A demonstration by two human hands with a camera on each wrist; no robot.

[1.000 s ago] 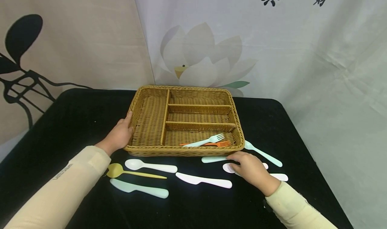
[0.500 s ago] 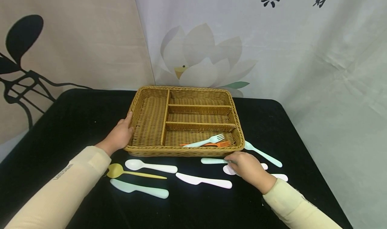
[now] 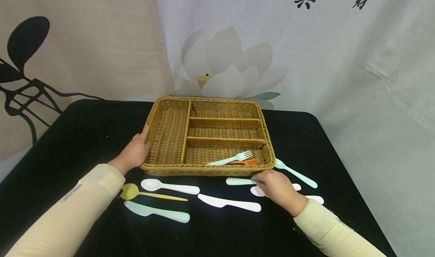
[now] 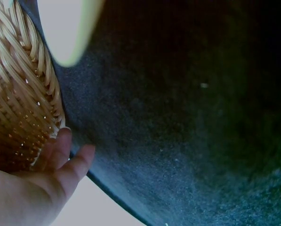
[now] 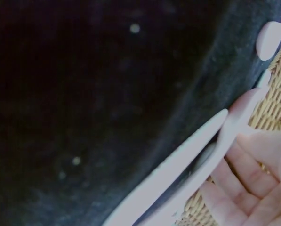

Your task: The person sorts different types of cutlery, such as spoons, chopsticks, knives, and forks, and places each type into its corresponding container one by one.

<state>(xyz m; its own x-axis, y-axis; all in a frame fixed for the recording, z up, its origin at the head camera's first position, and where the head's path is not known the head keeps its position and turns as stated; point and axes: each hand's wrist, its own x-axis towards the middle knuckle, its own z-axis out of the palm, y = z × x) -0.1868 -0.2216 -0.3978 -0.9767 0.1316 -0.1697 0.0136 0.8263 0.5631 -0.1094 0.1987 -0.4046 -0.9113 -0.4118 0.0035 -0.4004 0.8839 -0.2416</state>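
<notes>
A brown wicker basket [image 3: 183, 169] with several compartments lies on the black table. My left hand [image 3: 134, 153] rests against its left side, fingers along the rim; the left wrist view shows those fingers [image 4: 79, 162] touching the weave. In front of the basket's right corner, my right hand [image 3: 276, 187] pinches a mint-green utensil [image 3: 239, 181]. Its rounded handle shows, while its other end is hidden under the hand. A pale pink spoon [image 3: 257, 191] lies partly beneath that hand, beside a white handle [image 3: 315, 199]. The front-right compartment holds a mint fork [image 3: 231, 159] and an orange fork [image 3: 250, 162].
In front of the basket lie a white spoon [image 3: 170, 186], a yellow spoon [image 3: 149, 194], a mint knife [image 3: 156, 211] and a white knife [image 3: 229, 202]. Another mint utensil [image 3: 299, 176] extends from the basket's right corner. A printed cloth [image 3: 231, 60] hangs behind the table.
My right hand has shifted slightly left, its fingers closing at the mint utensil, whose handle has moved slightly left. The left hand and basket stay in place.
</notes>
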